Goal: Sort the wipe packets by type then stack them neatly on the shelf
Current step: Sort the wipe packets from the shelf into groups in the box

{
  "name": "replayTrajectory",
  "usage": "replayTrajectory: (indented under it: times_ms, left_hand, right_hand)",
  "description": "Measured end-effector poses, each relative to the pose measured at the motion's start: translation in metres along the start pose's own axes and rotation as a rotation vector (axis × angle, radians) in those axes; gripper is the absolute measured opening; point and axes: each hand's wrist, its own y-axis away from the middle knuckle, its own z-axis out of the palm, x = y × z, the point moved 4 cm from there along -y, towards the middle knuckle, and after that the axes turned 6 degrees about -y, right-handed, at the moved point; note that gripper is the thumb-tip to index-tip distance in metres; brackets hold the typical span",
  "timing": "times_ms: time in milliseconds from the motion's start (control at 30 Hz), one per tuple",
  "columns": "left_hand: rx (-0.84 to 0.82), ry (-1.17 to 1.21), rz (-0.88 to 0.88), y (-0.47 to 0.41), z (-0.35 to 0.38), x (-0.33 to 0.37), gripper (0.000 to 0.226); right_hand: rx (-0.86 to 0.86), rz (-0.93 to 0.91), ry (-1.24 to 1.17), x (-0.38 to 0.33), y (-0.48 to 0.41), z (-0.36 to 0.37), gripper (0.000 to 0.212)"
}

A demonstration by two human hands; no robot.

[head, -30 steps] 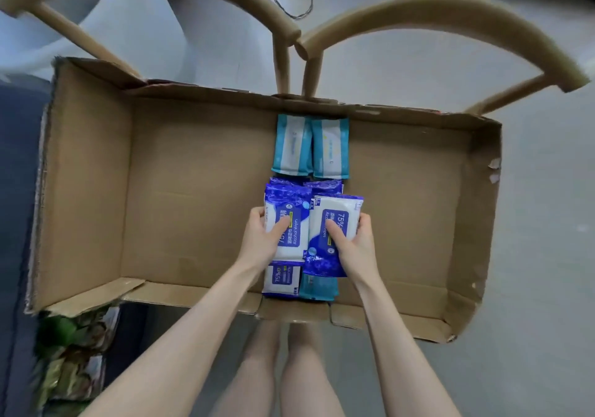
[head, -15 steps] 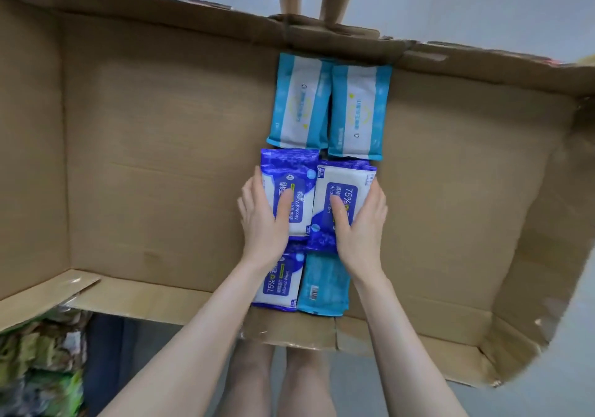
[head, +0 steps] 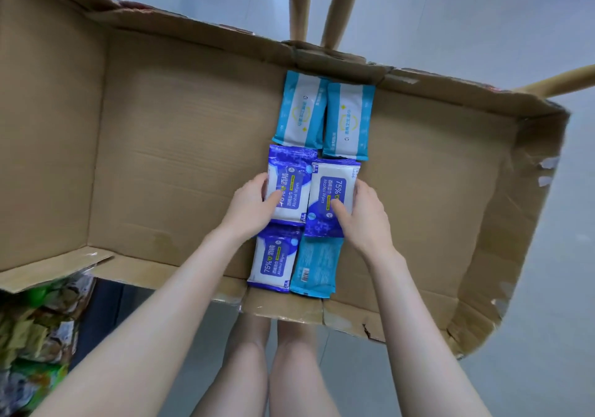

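Your left hand (head: 249,205): thumb on top, fingers curled round the outer edge of the left alcohol packet (head: 289,188). Your right hand (head: 363,215): same hold on the right alcohol packet (head: 331,191).

Location: frame centre, on the cardboard box (head: 161,159) floor, the two touching.

Long axes: top to bottom of frame. Dark-blue ends point opposite ways, the left one's up and the right one's down.

Step, judged: squaring the sorted pair.

Next, likely: turn one packet to match, then deal with the teal packet (head: 317,265) below.

Pale grey floor (head: 467,23) lies under tan wooden chair legs (head: 301,4), softly lit
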Motion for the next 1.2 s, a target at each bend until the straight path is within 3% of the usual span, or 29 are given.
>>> replayTrajectory:
  times_ms: [167, 500, 667, 833, 1000, 1200]
  left_hand:
    - [0.105, -0.133, 0.112, 0.071, -0.04, 0.013, 0.031]
    - [0.513, -0.015, 0.152, 0.303, -0.131, -0.015, 0.024]
    - [0.75, 0.048, 0.066, 0.422, -0.155, -0.075, 0.03]
    - [0.921, 0.111, -0.059, 0.54, -0.133, -0.167, 0.029]
    - [1.012, 0.201, -0.196, 0.643, -0.104, -0.252, 0.033]
    - [1.261, 0.256, -0.282, 0.74, -0.128, -0.312, 0.028]
  right_hand:
    - [0.005, -0.151, 0.14, -0.05, 0.063, -0.025, 0.046]
    - [-0.08, -0.665, 0.192, -0.185, 0.243, -0.013, 0.033]
    - [-0.12, -0.932, 0.244, -0.23, 0.336, 0.024, 0.029]
    - [-0.239, -1.129, 0.316, -0.241, 0.443, 0.089, 0.03]
    - [-0.348, -1.251, 0.357, -0.242, 0.54, 0.157, 0.028]
    - [-0.463, -1.405, 0.312, -0.288, 0.635, 0.214, 0.022]
